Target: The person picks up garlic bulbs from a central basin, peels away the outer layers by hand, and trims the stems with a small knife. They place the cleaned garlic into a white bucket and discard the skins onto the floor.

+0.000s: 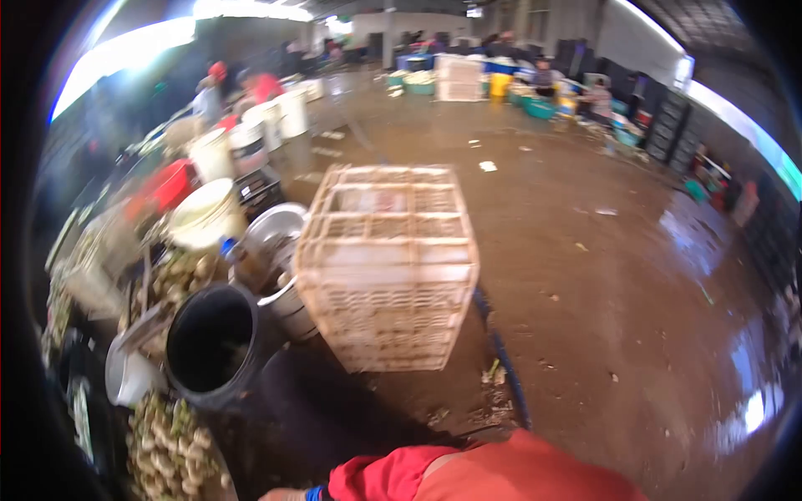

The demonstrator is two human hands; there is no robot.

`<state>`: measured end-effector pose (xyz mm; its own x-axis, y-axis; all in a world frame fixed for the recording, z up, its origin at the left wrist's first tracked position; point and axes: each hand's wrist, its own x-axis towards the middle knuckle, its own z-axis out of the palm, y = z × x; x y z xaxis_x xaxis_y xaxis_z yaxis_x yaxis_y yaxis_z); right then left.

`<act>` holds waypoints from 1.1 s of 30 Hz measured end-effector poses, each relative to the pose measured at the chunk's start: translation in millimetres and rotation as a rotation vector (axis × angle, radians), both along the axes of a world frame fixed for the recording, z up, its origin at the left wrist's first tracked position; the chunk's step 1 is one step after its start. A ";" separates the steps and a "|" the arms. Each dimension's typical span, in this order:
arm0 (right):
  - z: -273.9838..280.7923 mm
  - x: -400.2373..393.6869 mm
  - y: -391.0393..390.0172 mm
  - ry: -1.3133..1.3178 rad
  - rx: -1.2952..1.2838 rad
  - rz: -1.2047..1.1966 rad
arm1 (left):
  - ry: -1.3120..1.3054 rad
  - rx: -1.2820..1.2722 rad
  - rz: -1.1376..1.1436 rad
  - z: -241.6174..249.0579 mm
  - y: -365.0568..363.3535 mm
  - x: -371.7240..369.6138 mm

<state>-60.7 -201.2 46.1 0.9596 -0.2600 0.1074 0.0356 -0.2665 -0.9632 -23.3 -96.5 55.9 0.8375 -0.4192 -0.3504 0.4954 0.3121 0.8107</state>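
My right arm, in a red sleeve, reaches leftward along the bottom edge. Only a sliver of my right hand shows, beside a blue band at the wrist; the fingers are cut off by the frame. Close to it lies a heap of pale, knobbly vegetables with green bits. Above that heap stands a black bucket, with a white plastic container at its left. My dark-clothed leg is bent beside the bucket. My left hand is out of view.
A stack of pale plastic crates stands ahead, with a blue hose running past it on the wet brown floor. White buckets and a red basin line the left. People sit among tubs farther back.
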 end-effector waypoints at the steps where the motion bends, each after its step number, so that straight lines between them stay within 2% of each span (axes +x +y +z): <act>1: 12.7 -5.7 0.0 -0.034 0.023 0.010 | 0.074 -0.046 0.042 -7.6 1.4 4.6; 2: -18.5 6.4 2.1 -0.179 -0.165 -0.139 | 0.144 -0.087 0.102 -17.7 10.2 12.0; 3: 8.6 -8.6 -13.3 -0.020 -0.085 -0.050 | -0.125 -0.081 0.219 -35.1 12.2 6.4; 4: 8.4 -10.2 -23.4 -0.073 -0.092 -0.103 | 0.056 -0.093 0.205 0.7 4.5 -5.9; 5: -0.8 -4.4 -23.8 0.060 0.273 -0.172 | -0.189 -0.018 0.133 3.0 9.0 -18.1; 6: 10.1 -8.3 -31.1 0.078 0.161 -0.218 | -0.009 -0.103 0.187 2.1 7.5 -15.5; 7: 2.6 -3.4 -36.2 0.150 0.268 -0.284 | -0.045 -0.179 0.134 -7.4 14.9 -16.4; 8: -27.7 5.8 -45.5 0.049 0.301 -0.348 | 0.006 -0.283 0.078 -12.6 24.9 -16.7; 9: -17.5 2.2 -54.4 0.042 0.212 -0.406 | -0.030 -0.333 0.109 -1.6 23.3 -19.9; 10: -35.1 7.1 -64.5 0.096 0.198 -0.428 | -0.035 -0.400 0.110 1.4 26.8 -19.1; 11: -50.2 16.2 -68.1 0.179 0.483 -0.517 | -0.004 -0.434 0.120 -3.8 35.7 -13.7; 12: -37.7 13.8 -66.3 0.234 0.612 -0.513 | 0.028 -0.471 0.118 -9.8 42.3 -7.6; 14: -32.0 12.4 -59.0 0.263 0.104 -0.267 | 0.115 -0.505 0.194 -14.4 49.0 -4.6; 15: -31.3 13.1 -49.6 0.462 -0.122 -0.178 | 0.102 -0.489 0.235 -18.6 50.9 -1.4; 16: -23.7 14.4 -39.6 0.480 -0.157 -0.072 | 0.092 -0.472 0.274 -20.7 51.4 0.2; 20: -22.1 16.7 -9.1 0.136 0.440 0.225 | -0.112 -0.278 0.249 -28.2 48.2 0.2; 21: -10.0 16.8 -4.7 0.231 0.496 0.273 | -0.150 -0.209 0.230 -32.4 45.8 -1.1; 22: -4.9 19.3 3.8 0.121 0.183 0.171 | -0.188 -0.140 0.211 -34.8 42.9 -3.1; 25: 5.4 13.8 5.1 0.247 0.053 0.056 | -0.197 -0.127 0.196 -30.3 39.3 -7.1; 27: 3.3 13.2 1.8 0.176 0.423 0.005 | -0.210 -0.139 0.198 -25.0 37.3 -7.4; 28: 5.9 15.4 -0.4 0.115 0.714 0.015 | -0.212 -0.135 0.204 -27.0 40.4 -6.5; 30: 11.2 18.6 -8.6 0.097 0.925 -0.024 | -0.046 -0.160 0.231 -36.7 48.7 -2.8; 31: 10.8 20.8 -12.6 -0.021 0.954 -0.026 | 0.010 -0.201 0.239 -36.2 47.0 -1.5; 32: 10.7 21.5 -17.7 -0.029 1.027 -0.065 | 0.007 -0.199 0.245 -34.1 48.7 -1.5; 33: 10.6 21.5 -22.5 -0.073 1.097 -0.094 | 0.093 -0.336 0.217 -30.7 50.8 -1.7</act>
<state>-39.2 -223.7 56.7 0.9316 -0.3208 -0.1709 0.1267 0.7273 -0.6746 -25.0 -45.7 25.1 0.8902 -0.3404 -0.3027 0.4555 0.6570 0.6008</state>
